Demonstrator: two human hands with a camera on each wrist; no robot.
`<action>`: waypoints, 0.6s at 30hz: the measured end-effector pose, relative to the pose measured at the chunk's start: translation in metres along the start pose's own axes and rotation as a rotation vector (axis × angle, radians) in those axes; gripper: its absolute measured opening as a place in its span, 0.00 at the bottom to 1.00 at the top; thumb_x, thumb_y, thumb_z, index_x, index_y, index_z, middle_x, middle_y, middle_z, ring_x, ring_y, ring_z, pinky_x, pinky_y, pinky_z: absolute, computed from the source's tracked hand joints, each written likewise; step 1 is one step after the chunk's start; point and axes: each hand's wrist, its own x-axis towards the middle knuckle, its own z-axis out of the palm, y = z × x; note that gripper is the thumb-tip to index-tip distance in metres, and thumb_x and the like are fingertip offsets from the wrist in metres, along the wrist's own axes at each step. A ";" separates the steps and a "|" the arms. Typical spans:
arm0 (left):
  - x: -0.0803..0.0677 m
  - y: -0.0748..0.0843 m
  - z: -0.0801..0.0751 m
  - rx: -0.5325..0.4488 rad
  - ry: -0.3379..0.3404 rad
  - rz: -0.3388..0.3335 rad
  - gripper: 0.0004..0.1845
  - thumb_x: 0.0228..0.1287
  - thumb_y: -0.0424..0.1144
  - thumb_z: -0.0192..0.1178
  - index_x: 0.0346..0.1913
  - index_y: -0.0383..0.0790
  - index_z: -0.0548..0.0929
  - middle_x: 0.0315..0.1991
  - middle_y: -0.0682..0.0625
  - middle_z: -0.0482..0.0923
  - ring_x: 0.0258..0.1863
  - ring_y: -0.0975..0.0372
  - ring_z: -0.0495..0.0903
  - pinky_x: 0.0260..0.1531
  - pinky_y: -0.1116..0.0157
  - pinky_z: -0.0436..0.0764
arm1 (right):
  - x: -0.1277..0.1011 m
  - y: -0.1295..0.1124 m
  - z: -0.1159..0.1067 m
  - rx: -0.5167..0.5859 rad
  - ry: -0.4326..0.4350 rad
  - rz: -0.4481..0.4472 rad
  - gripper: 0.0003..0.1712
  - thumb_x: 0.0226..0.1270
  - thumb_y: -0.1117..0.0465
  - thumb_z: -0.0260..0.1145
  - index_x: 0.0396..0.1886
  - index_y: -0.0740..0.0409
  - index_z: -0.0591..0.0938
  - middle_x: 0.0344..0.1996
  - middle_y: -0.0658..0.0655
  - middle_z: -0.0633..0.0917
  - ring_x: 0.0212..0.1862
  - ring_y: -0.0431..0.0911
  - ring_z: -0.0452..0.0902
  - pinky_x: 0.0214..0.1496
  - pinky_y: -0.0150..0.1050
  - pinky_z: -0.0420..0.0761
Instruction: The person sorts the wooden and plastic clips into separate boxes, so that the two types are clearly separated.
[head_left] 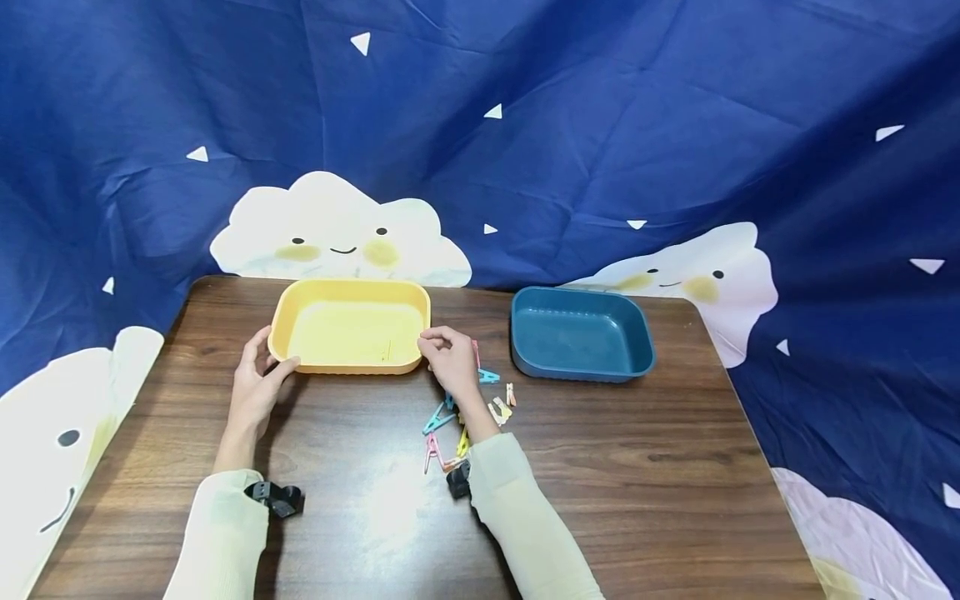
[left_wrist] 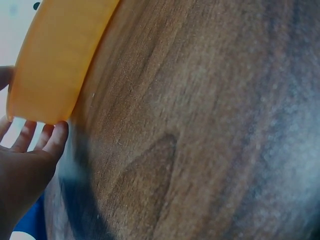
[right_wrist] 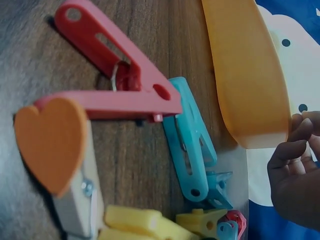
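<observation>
A yellow tray (head_left: 349,367) stands on the wooden table (head_left: 600,467). My left hand (head_left: 272,354) holds its front left corner, thumb along the front rim and fingers at the side. In the left wrist view, that hand's fingers (left_wrist: 47,137) lie against the yellow tray (left_wrist: 55,60). My right hand (head_left: 438,350) curls its fingertips onto the tray's right front corner. The right wrist view shows the right hand (right_wrist: 295,165) pinching the end of the tray's rim (right_wrist: 247,75). Several clothespins (head_left: 438,419) lie beneath my right wrist.
An empty dark blue tray (head_left: 581,367) sits to the right of the yellow one. Close by the right wrist lie a pink pin (right_wrist: 115,75), a teal pin (right_wrist: 192,145), a heart-topped wooden pin (right_wrist: 52,142) and yellow pins (right_wrist: 135,222). A blue cloud-print cloth (head_left: 600,125) hangs behind.
</observation>
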 end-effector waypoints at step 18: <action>0.002 -0.002 -0.002 0.022 0.004 -0.001 0.41 0.68 0.29 0.64 0.80 0.43 0.57 0.69 0.42 0.64 0.63 0.56 0.69 0.47 0.80 0.74 | -0.006 0.010 -0.022 -0.062 -0.044 0.021 0.11 0.67 0.61 0.70 0.45 0.63 0.87 0.24 0.48 0.82 0.24 0.53 0.80 0.27 0.32 0.80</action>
